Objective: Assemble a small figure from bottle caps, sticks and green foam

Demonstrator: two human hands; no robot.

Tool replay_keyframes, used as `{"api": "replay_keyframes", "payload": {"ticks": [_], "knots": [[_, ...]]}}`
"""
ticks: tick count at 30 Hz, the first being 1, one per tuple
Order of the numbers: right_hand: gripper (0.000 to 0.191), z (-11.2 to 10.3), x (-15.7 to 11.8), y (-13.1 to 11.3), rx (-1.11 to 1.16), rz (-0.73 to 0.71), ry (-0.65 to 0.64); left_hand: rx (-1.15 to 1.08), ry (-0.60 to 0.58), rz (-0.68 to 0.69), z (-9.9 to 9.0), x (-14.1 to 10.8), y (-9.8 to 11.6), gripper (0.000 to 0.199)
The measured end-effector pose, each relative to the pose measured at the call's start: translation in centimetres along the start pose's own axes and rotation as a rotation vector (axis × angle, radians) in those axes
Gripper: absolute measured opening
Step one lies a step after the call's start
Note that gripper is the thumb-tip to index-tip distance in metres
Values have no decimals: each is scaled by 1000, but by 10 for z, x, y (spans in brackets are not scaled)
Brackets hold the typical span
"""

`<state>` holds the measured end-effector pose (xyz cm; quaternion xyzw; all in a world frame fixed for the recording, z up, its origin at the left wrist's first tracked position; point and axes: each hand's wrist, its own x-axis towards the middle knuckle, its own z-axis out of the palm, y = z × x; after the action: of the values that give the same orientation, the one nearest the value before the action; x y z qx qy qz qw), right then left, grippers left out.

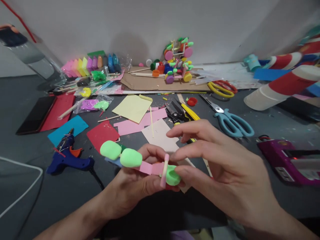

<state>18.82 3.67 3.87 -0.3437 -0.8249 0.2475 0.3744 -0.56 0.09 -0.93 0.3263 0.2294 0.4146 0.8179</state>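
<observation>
My left hand [138,186] is closed around a small handmade toy vehicle [145,167] in front of me. Two light green clay pads sit at its left end, joined to a pink paper strip. Near its right end, a short stick with pink ends crosses over a hollowed green clay piece [173,175]. The thumb and middle finger of my right hand [225,170] close on that end, the thumb against the green clay, while the index finger is raised. My palm and fingers hide the toy's underside.
A blue glue gun [71,160] lies at left. Coloured paper, a yellow cutter [190,111] and blue-handled scissors [227,116] lie beyond my hands. Similar toy vehicles [178,61] stand against the wall. A purple box [287,161] and a striped tube [280,86] are at right.
</observation>
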Motion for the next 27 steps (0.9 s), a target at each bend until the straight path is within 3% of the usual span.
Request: {"api": "replay_keyframes", "payload": {"ticks": [5,12,21,27], "knots": [[10,-3,3,-4,15,87,-118,178,53,-22,-1,-6,0,26],[14,-6,3,-4,30,77,-149,266,41,-30,2,-3,2,29],[12,-4,4,-3,1,1,-104,242,58,-11,-1,-5,2,28],[7,-5,4,2,42,64,37,97,45,5,-6,-5,-5,26]]}}
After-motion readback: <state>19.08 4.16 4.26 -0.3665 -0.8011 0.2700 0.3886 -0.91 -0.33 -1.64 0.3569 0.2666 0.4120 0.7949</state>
